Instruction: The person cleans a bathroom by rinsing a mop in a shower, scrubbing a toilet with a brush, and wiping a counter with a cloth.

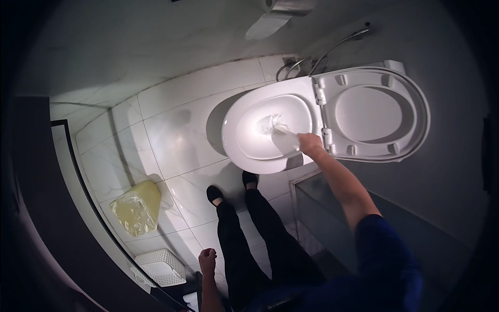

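My right hand (pixel 310 144) grips the pale handle of a toilet brush (pixel 287 132) above the near rim of a white toilet bowl (pixel 249 156). The brush slants down to the left, and its head meets the water (pixel 269 124) at the bottom, where the surface looks stirred. Behind the bowl, the toilet seat and lid (pixel 368 113) are raised. My left hand (pixel 207 259) hangs beside my left leg with its fingers curled, apart from other things; whether anything is inside them is hidden.
On the tiled floor (pixel 187 152) at the left stand a yellow bin with a plastic liner (pixel 136 208) and a white perforated basket (pixel 160 267). A toilet paper roll (pixel 269 25) hangs from the wall. A hose sprayer (pixel 339 43) and pipes run behind the toilet. My feet (pixel 214 194) are near the bowl.
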`<state>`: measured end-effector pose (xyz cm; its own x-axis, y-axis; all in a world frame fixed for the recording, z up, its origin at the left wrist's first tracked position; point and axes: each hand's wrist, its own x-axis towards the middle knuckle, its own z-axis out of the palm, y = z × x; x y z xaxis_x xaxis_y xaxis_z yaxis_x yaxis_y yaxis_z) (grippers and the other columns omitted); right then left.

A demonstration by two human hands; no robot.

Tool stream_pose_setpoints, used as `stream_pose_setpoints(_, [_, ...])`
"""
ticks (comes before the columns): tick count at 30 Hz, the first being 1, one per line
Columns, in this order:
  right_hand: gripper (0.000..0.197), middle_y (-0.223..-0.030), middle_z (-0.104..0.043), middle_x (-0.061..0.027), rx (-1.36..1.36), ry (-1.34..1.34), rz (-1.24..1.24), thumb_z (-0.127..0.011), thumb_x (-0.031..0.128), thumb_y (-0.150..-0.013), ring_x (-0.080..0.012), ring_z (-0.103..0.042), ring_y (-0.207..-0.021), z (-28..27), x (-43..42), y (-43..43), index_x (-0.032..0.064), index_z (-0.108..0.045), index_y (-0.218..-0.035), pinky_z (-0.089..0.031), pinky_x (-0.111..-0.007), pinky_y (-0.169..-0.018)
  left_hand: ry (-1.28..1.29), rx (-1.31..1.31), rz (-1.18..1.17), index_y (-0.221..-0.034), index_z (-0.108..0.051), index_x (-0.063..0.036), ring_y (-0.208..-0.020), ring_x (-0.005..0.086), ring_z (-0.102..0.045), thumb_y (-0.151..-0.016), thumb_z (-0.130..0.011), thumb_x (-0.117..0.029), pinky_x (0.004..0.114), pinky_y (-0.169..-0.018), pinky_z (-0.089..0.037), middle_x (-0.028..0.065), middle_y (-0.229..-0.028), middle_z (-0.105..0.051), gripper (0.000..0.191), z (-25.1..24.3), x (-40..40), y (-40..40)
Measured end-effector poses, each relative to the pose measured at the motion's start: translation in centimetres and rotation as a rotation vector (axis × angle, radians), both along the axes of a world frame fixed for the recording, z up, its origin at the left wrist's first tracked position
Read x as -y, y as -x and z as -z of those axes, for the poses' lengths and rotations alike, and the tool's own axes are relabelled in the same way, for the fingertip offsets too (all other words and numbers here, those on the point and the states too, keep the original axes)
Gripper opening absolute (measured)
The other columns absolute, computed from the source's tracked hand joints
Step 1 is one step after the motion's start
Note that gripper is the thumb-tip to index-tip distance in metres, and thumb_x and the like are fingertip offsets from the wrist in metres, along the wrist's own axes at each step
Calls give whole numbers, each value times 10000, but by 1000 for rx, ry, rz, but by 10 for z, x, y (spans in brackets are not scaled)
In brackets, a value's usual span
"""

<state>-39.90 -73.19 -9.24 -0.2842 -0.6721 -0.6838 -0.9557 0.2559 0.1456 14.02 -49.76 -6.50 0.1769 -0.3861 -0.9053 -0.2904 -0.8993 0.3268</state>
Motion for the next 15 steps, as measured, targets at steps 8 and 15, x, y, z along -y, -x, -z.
stream_pose_setpoints(8, [325, -895, -649, -144, 112, -12, -133, -467, 96, -798, -286, -631, -867, 7, 19, -41, 92, -569, -1107, -499, -392, -751, -12, 21, -148, -945, -578, 76, -711, 194, -622, -814, -580, -161, 292, -637, -515, 148, -825, -632, 271, -4, -5, 25])
stream_pose_setpoints(15, [573, -768, -637, -130, 1, 7, -464, -476, 53, -772, -262, -639, -741, -156, 44, 20, 130, -393, -1334, -505, -371, -627, -16, -38, -118, -952, -583, 75, -720, 195, -619, -819, -568, -161, 292, -641, -520, 148, -837, -634, 272, -12, 18, 63])
